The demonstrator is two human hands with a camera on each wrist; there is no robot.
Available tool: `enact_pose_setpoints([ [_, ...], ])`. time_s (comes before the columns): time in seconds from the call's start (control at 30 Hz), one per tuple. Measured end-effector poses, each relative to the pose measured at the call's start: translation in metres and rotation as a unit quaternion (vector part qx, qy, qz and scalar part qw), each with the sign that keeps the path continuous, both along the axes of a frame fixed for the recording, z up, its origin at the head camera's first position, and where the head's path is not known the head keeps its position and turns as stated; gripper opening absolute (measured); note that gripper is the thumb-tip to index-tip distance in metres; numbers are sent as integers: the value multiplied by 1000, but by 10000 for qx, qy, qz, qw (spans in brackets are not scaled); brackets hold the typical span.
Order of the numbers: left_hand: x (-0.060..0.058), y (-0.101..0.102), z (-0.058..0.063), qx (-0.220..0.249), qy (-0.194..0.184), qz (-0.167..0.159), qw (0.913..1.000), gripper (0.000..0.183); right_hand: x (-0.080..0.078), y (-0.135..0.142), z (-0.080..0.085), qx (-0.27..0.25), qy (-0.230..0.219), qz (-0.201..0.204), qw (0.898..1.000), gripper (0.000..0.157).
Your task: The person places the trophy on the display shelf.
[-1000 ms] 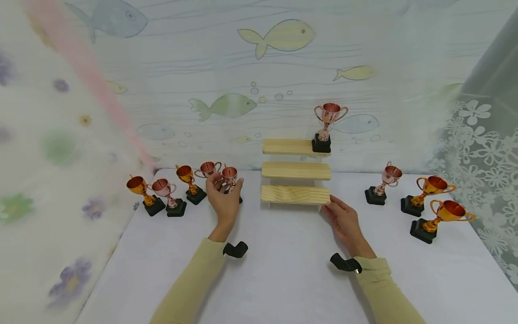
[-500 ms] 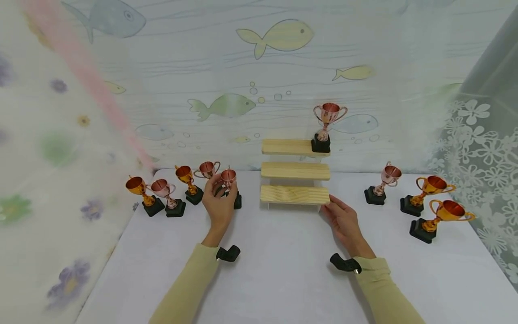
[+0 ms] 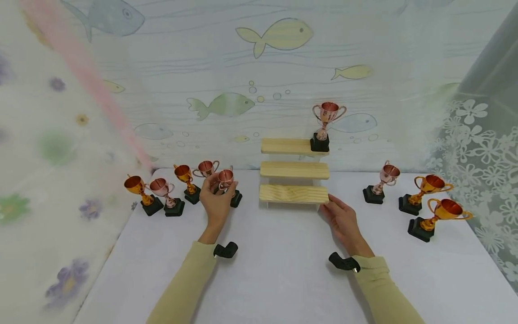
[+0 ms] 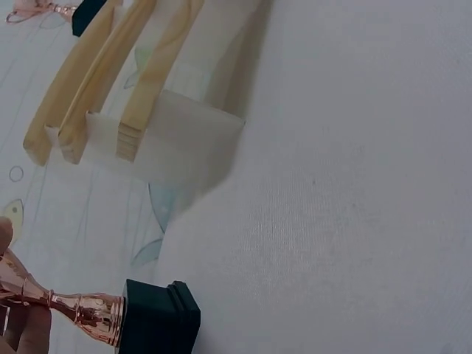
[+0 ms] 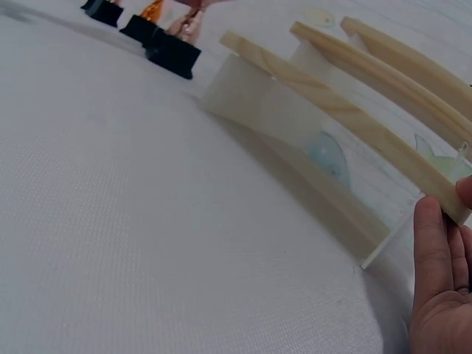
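My left hand (image 3: pixel 215 204) grips a rose-gold trophy cup (image 3: pixel 225 178) by its upper part, left of a three-step wooden display stand (image 3: pixel 294 194). The cup leans left of its black base (image 4: pixel 158 318); whether that base touches the table I cannot tell. My right hand (image 3: pixel 342 223) holds the right end of the stand's lowest shelf, with the thumb (image 5: pixel 464 192) at the wood and fingers (image 5: pixel 431 251) beneath it. Another rose-gold trophy (image 3: pixel 327 118) stands upright at the right end of the top shelf.
Left of my left hand stand gold trophies (image 3: pixel 183 174) and rose-gold trophies (image 3: pixel 161 188), one partly behind the hand. A rose-gold trophy (image 3: pixel 387 175) and two gold ones (image 3: pixel 444 210) are at the right. A fish-patterned curtain (image 3: pixel 226 54) hangs behind the white table (image 3: pixel 279 270).
My left hand has shifted slightly left and nearer, and the trophy cup it grips now leans further left. The right hand stays on the stand.
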State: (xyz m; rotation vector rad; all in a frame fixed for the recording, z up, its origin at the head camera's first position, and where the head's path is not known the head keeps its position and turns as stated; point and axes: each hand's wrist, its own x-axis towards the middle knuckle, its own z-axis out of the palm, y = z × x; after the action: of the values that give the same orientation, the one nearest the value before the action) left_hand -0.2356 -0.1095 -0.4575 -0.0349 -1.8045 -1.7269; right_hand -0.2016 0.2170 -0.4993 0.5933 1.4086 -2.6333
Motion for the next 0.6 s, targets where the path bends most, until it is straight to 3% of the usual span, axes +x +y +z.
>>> enact_pose_setpoints([
  [0.33,3,-9,1,45,-214,-192,9996,50,-2,-3,0,-60,-3,7,10000,53],
  [0.6,-11,-18,-23,122,-69,-346,9993,54,-1,-2,1,71,24,-21,10000,39],
])
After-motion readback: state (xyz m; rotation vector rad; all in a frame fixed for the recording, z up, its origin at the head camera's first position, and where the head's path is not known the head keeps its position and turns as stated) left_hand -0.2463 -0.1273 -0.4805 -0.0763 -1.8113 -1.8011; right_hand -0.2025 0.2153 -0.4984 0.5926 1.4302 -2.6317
